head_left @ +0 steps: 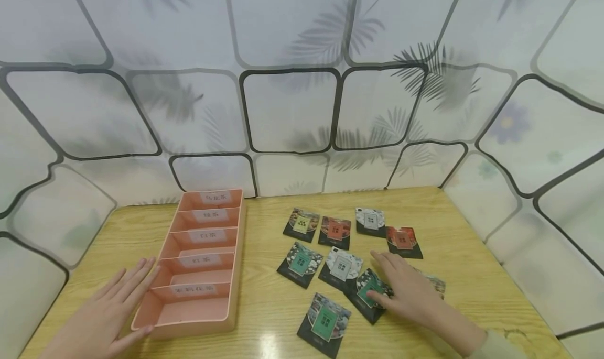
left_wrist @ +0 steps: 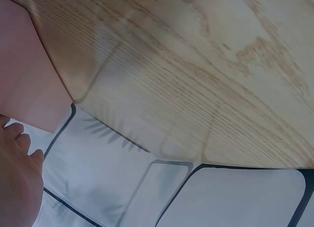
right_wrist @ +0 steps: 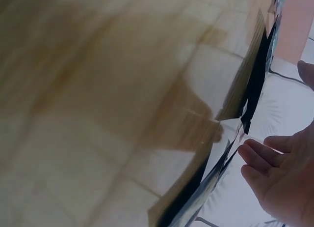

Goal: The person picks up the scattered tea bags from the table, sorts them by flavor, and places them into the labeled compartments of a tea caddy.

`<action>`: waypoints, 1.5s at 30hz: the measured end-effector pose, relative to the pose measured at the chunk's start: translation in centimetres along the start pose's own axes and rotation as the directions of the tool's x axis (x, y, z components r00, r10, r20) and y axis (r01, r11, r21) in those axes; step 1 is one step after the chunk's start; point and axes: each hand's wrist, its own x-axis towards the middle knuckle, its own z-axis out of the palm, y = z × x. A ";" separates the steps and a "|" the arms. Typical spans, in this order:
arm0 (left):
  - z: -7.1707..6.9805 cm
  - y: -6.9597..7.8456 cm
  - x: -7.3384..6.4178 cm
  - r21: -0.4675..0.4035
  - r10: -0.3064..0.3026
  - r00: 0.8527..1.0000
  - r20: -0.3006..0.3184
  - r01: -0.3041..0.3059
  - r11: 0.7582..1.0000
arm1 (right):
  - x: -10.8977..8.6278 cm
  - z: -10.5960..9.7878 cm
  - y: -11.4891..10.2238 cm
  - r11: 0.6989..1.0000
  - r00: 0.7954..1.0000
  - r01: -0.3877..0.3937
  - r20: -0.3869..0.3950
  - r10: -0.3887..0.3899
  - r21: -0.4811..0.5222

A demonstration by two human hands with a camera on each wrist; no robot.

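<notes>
My left hand [head_left: 110, 306] lies with fingers stretched along the left side of a pink divided box [head_left: 239, 254], thumb at its near corner. In the left wrist view, that hand [left_wrist: 19, 173] is beside the box's wall [left_wrist: 34, 70]. My right hand [head_left: 412, 291] hovers low over the tea packets, fingers extended and relaxed, thumb overlapping a green-labelled tea packet [head_left: 363, 301]. A patterned packet [head_left: 436, 284] is partly hidden behind it. In the right wrist view, the right hand's fingertips [right_wrist: 249, 151] are close to packet edges, gripping nothing.
Several more tea packets lie on the wooden table [head_left: 264, 228], among them a red one [head_left: 403, 241], a white one [head_left: 341, 267] and a green one [head_left: 324, 325]. Labels mark the box's compartments. A patterned curtain [head_left: 292, 112] borders the table.
</notes>
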 end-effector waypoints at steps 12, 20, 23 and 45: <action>0.1 0.6 -0.1 -0.006 -0.051 0.998 0.041 0.051 0.999 | 0.7 0.4 0.0 0.999 0.995 -0.028 0.095 0.024 0.047; 0.1 0.9 0.0 0.002 -0.090 0.994 0.066 0.090 0.996 | 1.1 0.5 0.1 0.998 0.996 -0.015 0.084 0.010 0.062; 0.1 1.1 0.0 0.005 -0.101 0.992 0.072 0.101 0.995 | 1.2 0.6 0.2 0.996 0.997 -0.015 0.079 0.008 0.088; 0.2 1.5 0.0 0.010 -0.196 0.966 0.166 0.197 0.980 | 2.2 -1.3 1.3 0.904 0.988 -0.144 0.106 0.111 0.401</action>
